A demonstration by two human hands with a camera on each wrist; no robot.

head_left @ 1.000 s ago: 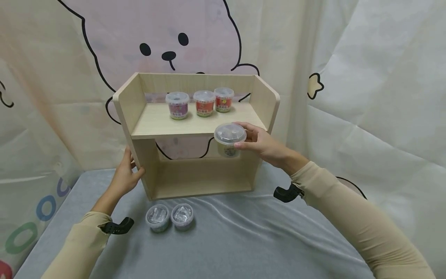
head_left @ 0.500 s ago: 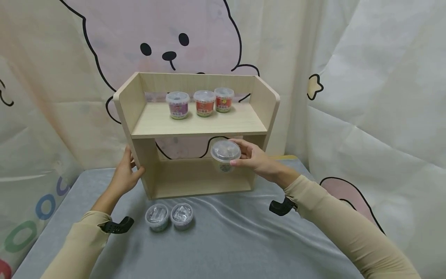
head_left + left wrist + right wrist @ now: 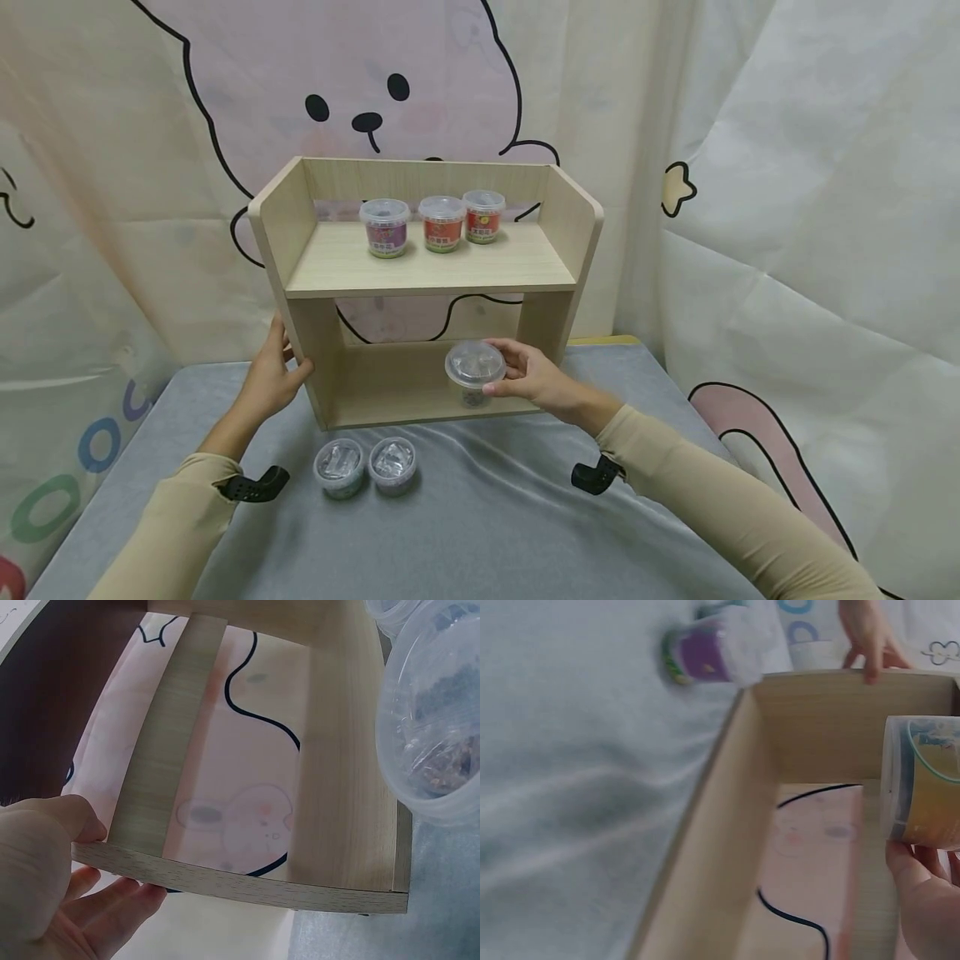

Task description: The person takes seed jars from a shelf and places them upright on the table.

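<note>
Two hands are at work on a wooden shelf unit (image 3: 420, 283) standing on the grey surface (image 3: 465, 517). At the far left, the left hand (image 3: 268, 379) grips the unit's left side panel near its lower front edge, thumb on the inner face and fingers behind it, as the left wrist view shows. Moving right, two lidded cups (image 3: 365, 467) sit touching side by side on the surface just in front of the unit, at about 4 o'clock from the left hand. Above them, three more cups (image 3: 441, 221), one with a purple label and two with red, stand in a row toward the back of the top shelf. Further right, the right hand (image 3: 534, 385) holds one clear-lidded cup (image 3: 474, 372) by its side, fingers curled round it; the cup is at 9 o'clock from the hand, upright, at the front of the lower compartment just above its floor, though whether it touches the floor cannot be told. Nothing stands between that cup and the compartment opening. Six cups in all; behind hangs a curtain (image 3: 787, 183) with a cartoon bear.
</note>
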